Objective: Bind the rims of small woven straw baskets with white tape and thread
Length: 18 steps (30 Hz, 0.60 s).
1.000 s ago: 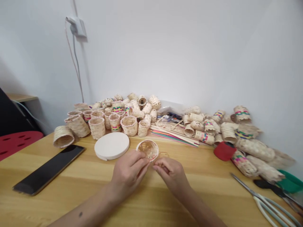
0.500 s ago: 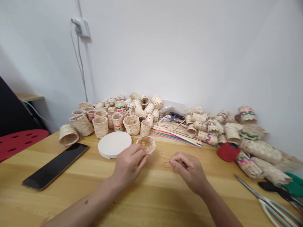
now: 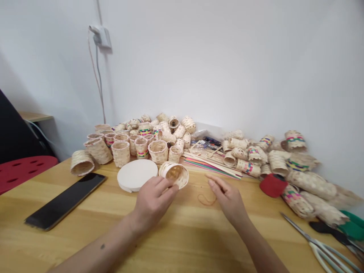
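Basket (image 3: 174,174) sideways in left hand (image 3: 152,203), mouth toward camera

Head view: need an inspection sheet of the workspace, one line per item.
Surface: wooden table, warm grain, crowded along the back.
Job's things: small woven basket tilted on its side; thin orange thread lying loose.
Clutter: woven baskets piled at the back, round white board, black tablet or phone, coloured strips, red item, scissors.
Grippers: left hand gripping the basket; right hand open, off the basket.
Cables: two hanging from a wall plug.
Surroundings: white wall, red perforated seat. Other people: nothing seen.
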Each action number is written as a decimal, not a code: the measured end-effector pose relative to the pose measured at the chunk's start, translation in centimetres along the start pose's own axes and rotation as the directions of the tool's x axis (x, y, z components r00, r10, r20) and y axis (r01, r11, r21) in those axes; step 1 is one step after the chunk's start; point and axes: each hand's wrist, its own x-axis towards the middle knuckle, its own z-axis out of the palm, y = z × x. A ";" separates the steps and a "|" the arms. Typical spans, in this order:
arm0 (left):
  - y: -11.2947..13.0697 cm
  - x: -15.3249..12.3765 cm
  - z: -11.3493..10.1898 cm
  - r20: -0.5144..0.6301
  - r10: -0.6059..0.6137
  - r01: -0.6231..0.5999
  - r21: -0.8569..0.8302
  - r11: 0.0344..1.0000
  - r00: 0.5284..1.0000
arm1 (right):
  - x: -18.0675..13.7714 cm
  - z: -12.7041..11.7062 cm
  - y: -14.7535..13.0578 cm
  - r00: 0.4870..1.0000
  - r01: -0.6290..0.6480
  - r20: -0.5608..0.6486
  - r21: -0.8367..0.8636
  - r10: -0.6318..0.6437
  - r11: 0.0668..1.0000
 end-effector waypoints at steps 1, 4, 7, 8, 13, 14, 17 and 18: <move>0.2 0.1 -0.1 0.002 0.043 -0.043 -0.011 0.999 0.999 | 0.1 -0.1 0.0 0.999 -0.042 -0.025 0.009 0.043 0.999; 1.0 0.1 -0.3 -0.012 0.132 -0.133 -0.037 0.990 0.991 | -0.2 0.2 -0.6 0.996 -0.078 0.046 0.060 0.076 0.995; 1.6 -0.1 0.0 0.008 0.157 -0.157 -0.032 0.987 0.988 | -0.7 1.1 -1.4 0.990 -0.055 0.134 0.067 0.046 0.996; 1.8 -0.2 0.2 0.020 0.159 -0.159 -0.035 0.987 0.987 | -0.8 1.4 -1.6 0.989 -0.038 0.144 0.051 0.030 0.998; 2.4 -0.4 0.4 0.017 0.094 -0.090 -0.152 0.984 0.995 | -0.7 1.9 -1.2 0.989 0.025 0.145 -0.040 -0.019 0.999; 2.3 -0.4 0.2 0.009 0.049 -0.046 -0.186 0.981 0.999 | -0.6 1.7 -1.1 0.990 0.020 0.143 -0.043 -0.014 0.999; 1.9 -0.2 -0.3 0.057 -0.077 0.091 -0.302 0.949 0.995 | -0.4 1.1 -1.0 0.990 -0.004 0.138 -0.026 0.008 1.000; 1.7 -0.1 -0.4 0.096 -0.099 0.126 -0.338 0.932 0.990 | -0.4 1.0 -1.0 0.990 -0.007 0.143 -0.019 0.010 1.000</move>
